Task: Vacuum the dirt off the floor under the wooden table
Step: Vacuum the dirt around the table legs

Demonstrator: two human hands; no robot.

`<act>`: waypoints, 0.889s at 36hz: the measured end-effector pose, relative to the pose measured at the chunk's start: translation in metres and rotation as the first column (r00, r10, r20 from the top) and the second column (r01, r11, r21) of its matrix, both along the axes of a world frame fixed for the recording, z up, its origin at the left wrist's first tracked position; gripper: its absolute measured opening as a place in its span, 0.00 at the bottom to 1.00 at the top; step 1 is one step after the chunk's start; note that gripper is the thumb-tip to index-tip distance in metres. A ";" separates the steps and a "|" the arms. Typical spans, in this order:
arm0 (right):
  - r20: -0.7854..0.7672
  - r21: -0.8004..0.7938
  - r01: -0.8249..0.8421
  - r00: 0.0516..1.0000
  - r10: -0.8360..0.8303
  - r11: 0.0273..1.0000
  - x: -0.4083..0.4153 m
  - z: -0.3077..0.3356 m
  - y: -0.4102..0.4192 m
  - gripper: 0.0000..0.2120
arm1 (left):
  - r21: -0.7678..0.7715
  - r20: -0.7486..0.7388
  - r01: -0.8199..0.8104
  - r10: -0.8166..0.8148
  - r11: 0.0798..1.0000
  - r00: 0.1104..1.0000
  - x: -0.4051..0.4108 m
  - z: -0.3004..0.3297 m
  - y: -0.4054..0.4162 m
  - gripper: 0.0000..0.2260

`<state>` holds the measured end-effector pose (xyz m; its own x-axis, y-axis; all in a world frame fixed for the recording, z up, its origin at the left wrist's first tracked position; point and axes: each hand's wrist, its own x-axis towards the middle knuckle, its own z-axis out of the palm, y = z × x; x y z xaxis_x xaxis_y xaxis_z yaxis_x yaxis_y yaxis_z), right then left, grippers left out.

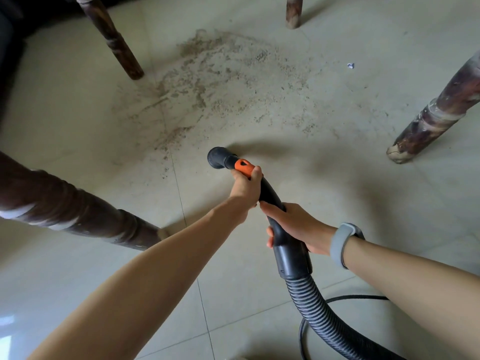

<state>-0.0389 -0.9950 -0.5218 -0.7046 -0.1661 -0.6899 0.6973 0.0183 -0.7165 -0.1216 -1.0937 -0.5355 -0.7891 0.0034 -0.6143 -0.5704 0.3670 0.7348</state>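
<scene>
A wide patch of sandy dirt [220, 81] lies on the pale tiled floor between the table legs. The black vacuum nozzle [217, 157] with an orange collar hovers at the near edge of the dirt, mouth facing the floor. My left hand [245, 187] grips the curved pipe just behind the orange collar. My right hand [293, 226], wearing a grey wristband, grips the black handle lower down, above the ribbed hose [315, 305].
Dark wooden table legs stand around the dirt: one far left [111, 37], one far centre [293, 11], one right [436, 110], one near left [78, 211]. A small white scrap [350, 65] lies at the right. A black cable [345, 298] loops by the hose.
</scene>
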 end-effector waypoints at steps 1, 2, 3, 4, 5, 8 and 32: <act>-0.006 -0.002 -0.012 1.000 0.012 1.000 -0.001 0.001 -0.003 0.14 | -0.008 0.000 -0.012 0.012 1.000 1.000 0.000 0.000 -0.004 0.24; -0.014 0.002 -0.027 1.000 0.027 1.000 -0.002 0.002 -0.006 0.14 | -0.014 -0.001 -0.024 0.024 1.000 1.000 0.000 0.000 -0.008 0.24; -0.021 0.009 -0.045 0.999 0.045 0.999 -0.004 0.003 -0.009 0.14 | -0.017 0.001 -0.037 0.037 0.999 0.999 -0.001 0.000 -0.012 0.23; -0.026 0.015 -0.062 0.998 0.063 0.998 -0.005 0.003 -0.012 0.14 | -0.019 0.004 -0.051 0.051 0.999 0.999 -0.001 0.000 -0.015 0.23; -0.029 0.016 -0.076 0.997 0.077 0.997 -0.005 0.003 -0.015 0.14 | -0.022 0.007 -0.063 0.064 0.998 0.998 -0.001 0.000 -0.019 0.23; -0.016 0.006 -0.092 0.996 0.092 0.996 -0.002 0.001 -0.020 0.15 | -0.017 0.017 -0.089 0.089 0.996 0.996 0.004 0.001 -0.025 0.22; -0.135 -0.002 -0.282 0.951 0.279 0.960 -0.038 0.012 -0.088 0.18 | 0.093 -0.083 -0.452 0.460 0.887 0.884 -0.015 0.000 -0.101 0.07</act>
<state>-0.0768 -1.0828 -0.5094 -0.7120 -0.3830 -0.5886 0.5657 0.1836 -0.8039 -0.1363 -1.1944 -0.5358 -0.7709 -0.3325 -0.5433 -0.5847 0.0310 0.8107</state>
